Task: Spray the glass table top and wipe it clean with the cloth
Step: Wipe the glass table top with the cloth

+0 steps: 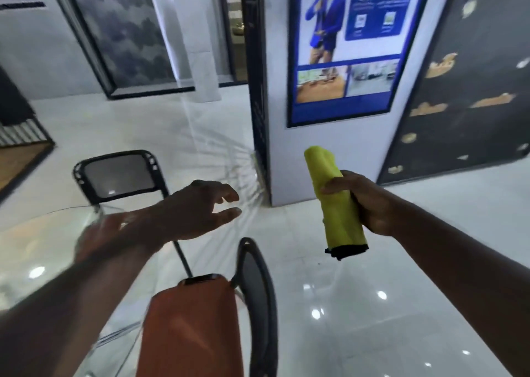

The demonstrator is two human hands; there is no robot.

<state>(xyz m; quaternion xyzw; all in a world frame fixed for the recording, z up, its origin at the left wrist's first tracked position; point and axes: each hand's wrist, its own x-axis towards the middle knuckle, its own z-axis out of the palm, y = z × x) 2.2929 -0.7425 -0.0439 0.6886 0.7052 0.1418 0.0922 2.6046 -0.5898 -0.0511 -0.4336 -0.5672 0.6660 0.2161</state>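
Observation:
A yellow-green cloth (338,204) with a dark edge at its lower end is rolled up in my right hand (362,202), held over the floor to the right of the table. The glass table top (37,250) shows at the lower left, round-edged and reflecting ceiling lights. My left hand (198,209) hovers past the table's edge with fingers spread and nothing in it. No spray bottle is in view.
A black mesh chair (120,173) stands behind the table. A second chair (258,299) with an orange seat (189,328) is right below me. A white pillar with a blue poster (347,47) rises ahead; glossy white floor spreads to the right.

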